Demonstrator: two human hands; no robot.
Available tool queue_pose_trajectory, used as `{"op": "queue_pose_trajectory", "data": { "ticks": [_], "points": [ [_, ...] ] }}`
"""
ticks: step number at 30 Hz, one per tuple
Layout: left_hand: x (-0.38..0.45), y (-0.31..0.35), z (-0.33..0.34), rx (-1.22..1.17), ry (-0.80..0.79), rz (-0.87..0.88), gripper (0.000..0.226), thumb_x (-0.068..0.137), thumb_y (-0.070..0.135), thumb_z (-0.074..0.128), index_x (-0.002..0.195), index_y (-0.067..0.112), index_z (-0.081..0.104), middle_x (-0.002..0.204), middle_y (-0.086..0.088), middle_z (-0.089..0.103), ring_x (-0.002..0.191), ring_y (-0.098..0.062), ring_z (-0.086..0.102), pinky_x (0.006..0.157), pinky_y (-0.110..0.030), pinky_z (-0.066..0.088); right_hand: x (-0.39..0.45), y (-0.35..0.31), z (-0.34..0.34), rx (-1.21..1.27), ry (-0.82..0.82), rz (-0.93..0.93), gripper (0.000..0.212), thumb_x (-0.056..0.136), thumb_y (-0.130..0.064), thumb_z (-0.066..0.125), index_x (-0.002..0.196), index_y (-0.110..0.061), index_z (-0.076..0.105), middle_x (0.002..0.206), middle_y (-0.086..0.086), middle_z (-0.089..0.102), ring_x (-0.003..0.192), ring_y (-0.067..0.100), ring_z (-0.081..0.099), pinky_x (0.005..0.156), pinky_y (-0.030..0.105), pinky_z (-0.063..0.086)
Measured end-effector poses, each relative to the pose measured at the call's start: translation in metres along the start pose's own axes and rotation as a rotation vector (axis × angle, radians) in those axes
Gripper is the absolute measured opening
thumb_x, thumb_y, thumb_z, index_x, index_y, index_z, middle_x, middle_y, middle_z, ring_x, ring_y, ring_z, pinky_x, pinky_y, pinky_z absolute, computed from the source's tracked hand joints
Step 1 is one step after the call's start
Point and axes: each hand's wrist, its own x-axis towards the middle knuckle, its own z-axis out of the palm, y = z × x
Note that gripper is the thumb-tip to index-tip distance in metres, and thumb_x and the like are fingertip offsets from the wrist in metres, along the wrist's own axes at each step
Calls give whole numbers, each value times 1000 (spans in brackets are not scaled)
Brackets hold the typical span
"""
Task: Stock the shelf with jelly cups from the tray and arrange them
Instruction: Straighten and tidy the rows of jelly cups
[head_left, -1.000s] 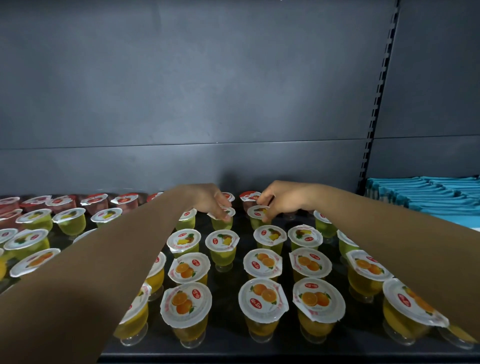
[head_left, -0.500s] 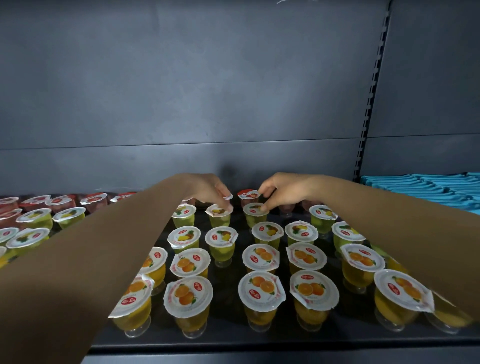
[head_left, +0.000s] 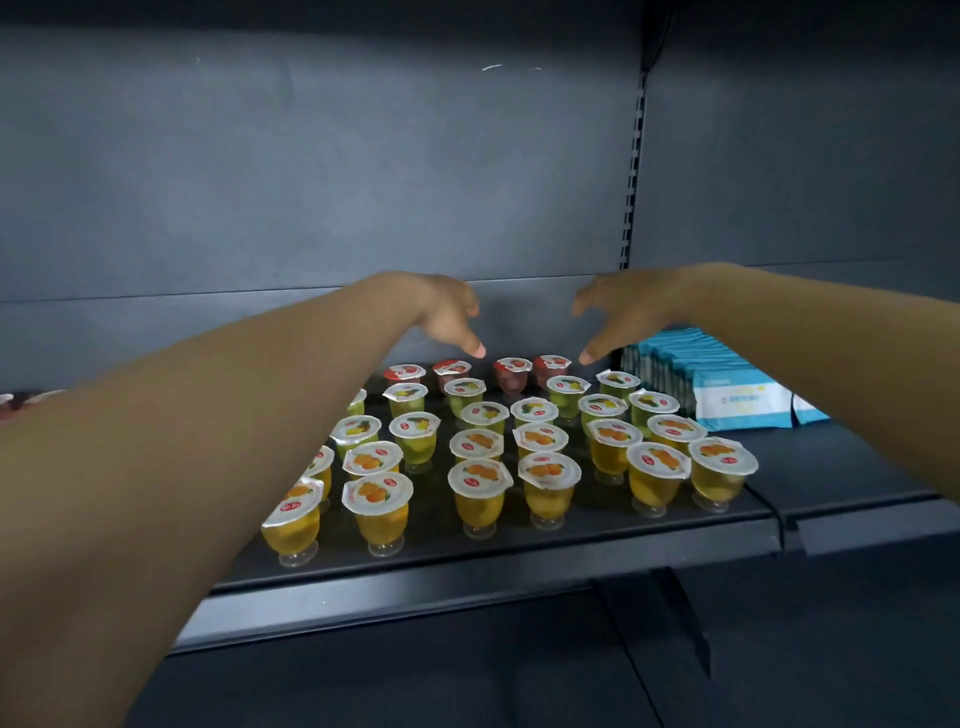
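Several jelly cups stand in rows on the dark shelf (head_left: 519, 540): orange ones (head_left: 478, 493) in front, green ones (head_left: 415, 439) behind them, red ones (head_left: 513, 374) at the back. My left hand (head_left: 447, 317) hovers above the back row, fingers relaxed, holding nothing. My right hand (head_left: 618, 312) hovers opposite it, also above the red cups, spread and empty. Neither hand touches a cup. My left forearm hides the cups further left.
A stack of blue and white packets (head_left: 717, 384) lies on the shelf right of the cups. A slotted upright (head_left: 631, 171) splits the grey back panel. The shelf's front lip (head_left: 467, 597) runs below the cups. No tray is in view.
Both hands have let go of the back-row cups and lifted up and apart. The camera has pulled back and swung left, so the cups now sit lower and more central.
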Motion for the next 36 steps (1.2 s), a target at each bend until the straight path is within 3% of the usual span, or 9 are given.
{"op": "queue_pose_trajectory", "data": {
  "ticks": [12, 16, 21, 24, 28, 36],
  "points": [
    [11, 51, 3, -109, 22, 88, 67, 91, 47, 53, 146, 17, 30, 154, -3, 26, 141, -23, 25, 115, -39, 23, -33, 52, 14, -9, 46, 97, 66, 87, -53, 58, 142, -23, 36, 149, 1, 37, 134, 25, 38, 110, 41, 30],
    [44, 61, 16, -300, -2, 80, 65, 89, 45, 57, 144, 17, 34, 151, -3, 33, 138, -21, 31, 114, -36, 24, -22, 78, 22, 121, 82, 98, 62, 92, -47, 53, 145, -20, 34, 152, 0, 34, 137, 22, 33, 110, 35, 26],
    [92, 69, 37, -442, -67, 50, 65, 86, 43, 62, 142, 21, 38, 147, -2, 39, 135, -20, 37, 113, -36, 27, 26, 113, 57, 439, 56, 48, 59, 89, -42, 61, 140, -21, 42, 145, 1, 44, 131, 20, 42, 103, 31, 31],
    [116, 73, 54, -477, -135, 37, 64, 85, 39, 66, 141, 23, 40, 145, 1, 42, 133, -18, 39, 106, -31, 32, 55, 123, 86, 588, -2, 14, 57, 87, -37, 65, 138, -22, 44, 141, 1, 47, 127, 18, 45, 97, 27, 32],
    [136, 78, 73, -441, -214, 20, 54, 87, 34, 64, 137, 23, 48, 142, 4, 46, 129, -18, 42, 94, -26, 36, 84, 130, 116, 636, -69, -20, 60, 84, -40, 68, 138, -25, 45, 139, -3, 49, 125, 15, 47, 102, 30, 37],
    [147, 80, 81, -445, -209, -8, 45, 86, 31, 66, 129, 23, 57, 137, 2, 52, 113, -16, 50, 87, -25, 42, 102, 136, 124, 651, -82, -94, 57, 86, -35, 67, 138, -17, 48, 137, -2, 53, 124, 14, 49, 96, 25, 38]
  ]
}}
